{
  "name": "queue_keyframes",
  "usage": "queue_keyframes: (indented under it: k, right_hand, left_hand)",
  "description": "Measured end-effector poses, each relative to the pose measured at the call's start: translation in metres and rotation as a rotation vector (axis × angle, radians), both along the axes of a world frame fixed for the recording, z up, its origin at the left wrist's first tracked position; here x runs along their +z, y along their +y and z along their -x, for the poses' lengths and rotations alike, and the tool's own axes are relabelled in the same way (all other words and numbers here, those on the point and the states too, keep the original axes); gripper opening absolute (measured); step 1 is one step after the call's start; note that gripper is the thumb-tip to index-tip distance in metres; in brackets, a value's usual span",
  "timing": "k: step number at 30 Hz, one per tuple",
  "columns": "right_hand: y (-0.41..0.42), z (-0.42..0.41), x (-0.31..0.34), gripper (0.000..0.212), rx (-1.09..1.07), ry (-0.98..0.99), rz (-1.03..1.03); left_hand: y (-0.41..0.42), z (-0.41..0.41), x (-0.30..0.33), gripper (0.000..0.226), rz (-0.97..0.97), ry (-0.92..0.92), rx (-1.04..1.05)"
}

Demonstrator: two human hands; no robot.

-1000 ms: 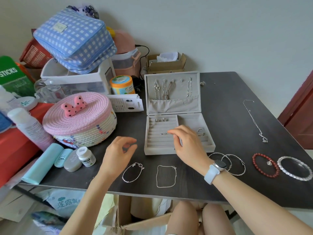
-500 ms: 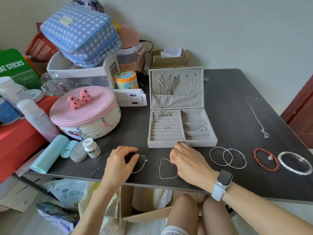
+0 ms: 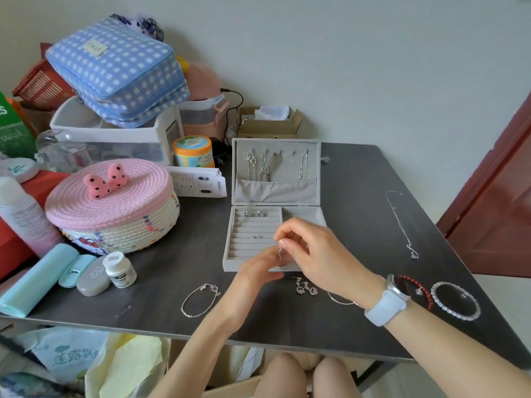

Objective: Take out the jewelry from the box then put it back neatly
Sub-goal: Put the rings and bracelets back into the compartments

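Right hand [image 3: 313, 251]: we pinch a small silver piece [image 3: 280, 251] over the jewelry box [image 3: 275, 202].
Left hand [image 3: 258, 268]: blurred, we cannot tell.

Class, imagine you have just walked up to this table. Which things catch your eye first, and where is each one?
At the centre, an open grey jewelry box has chains hanging in its lid, and both hands meet at its front edge, the right hand pinching a small silver piece. To the left sits a pink woven basket with a spotted bow, and a blue checked bag is stacked behind it.
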State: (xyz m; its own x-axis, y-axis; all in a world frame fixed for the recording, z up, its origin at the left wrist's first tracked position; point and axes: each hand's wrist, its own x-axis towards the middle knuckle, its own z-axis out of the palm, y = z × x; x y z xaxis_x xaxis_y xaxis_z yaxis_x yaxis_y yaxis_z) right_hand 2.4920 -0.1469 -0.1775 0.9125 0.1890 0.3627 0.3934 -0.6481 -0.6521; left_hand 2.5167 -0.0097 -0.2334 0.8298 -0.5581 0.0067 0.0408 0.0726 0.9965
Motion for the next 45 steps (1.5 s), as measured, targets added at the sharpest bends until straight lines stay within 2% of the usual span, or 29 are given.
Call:
queue_keyframes:
  k: [3,8,10,13,15,21,26,31,33,36,39,45]
  right_hand:
    - [-0.018,-0.002,0.003,0.011,-0.080,-0.032,-0.031]
    - [-0.049,-0.004,-0.014,0.014,-0.237,-0.011,-0.052]
    - [-0.060,-0.005,-0.025,0.013,-0.305,0.019,-0.046]
    - [-0.072,-0.009,-0.041,0.013,-0.412,0.059,-0.027]
    - [-0.078,-0.009,-0.051,0.012,-0.456,0.073,0.016]
    - [-0.083,-0.011,-0.062,0.012,-0.413,-0.043,0.267]
    - [-0.086,-0.013,-0.061,0.011,-0.316,-0.157,0.457]
    - [-0.105,0.011,-0.059,0.017,-0.435,-0.159,0.302]
    - [-0.117,0.025,-0.064,0.014,-0.472,-0.081,0.351]
    - [-0.126,0.041,-0.072,0.022,-0.466,0.090,0.500]
    - [-0.124,0.047,-0.075,0.023,-0.481,0.117,0.504]
    - [-0.114,0.045,-0.079,0.014,-0.480,0.085,0.475]
  left_hand:
    - [-0.016,-0.001,0.006,0.037,0.029,0.068,-0.033]
    - [-0.032,-0.007,0.005,0.016,-0.094,0.042,0.111]
    - [-0.036,-0.014,0.004,0.017,-0.201,-0.072,0.173]
    - [-0.042,-0.026,0.006,0.015,-0.448,-0.378,0.244]
    - [-0.047,-0.033,0.009,0.014,-0.584,-0.515,0.258]
    - [-0.056,-0.047,0.007,0.018,-0.978,-0.663,0.082]
    - [-0.053,-0.052,0.010,0.018,-1.008,-0.657,0.007]
    - [-0.050,-0.024,0.005,0.020,-0.748,-0.786,0.172]
    - [-0.057,-0.006,0.000,0.021,-0.728,-0.840,0.121]
    - [-0.078,0.012,-0.005,0.027,-0.901,-0.836,0.014]
    - [-0.093,0.018,-0.004,0.029,-1.118,-0.785,0.074]
    - [-0.103,0.022,-0.002,0.029,-1.218,-0.713,0.170]
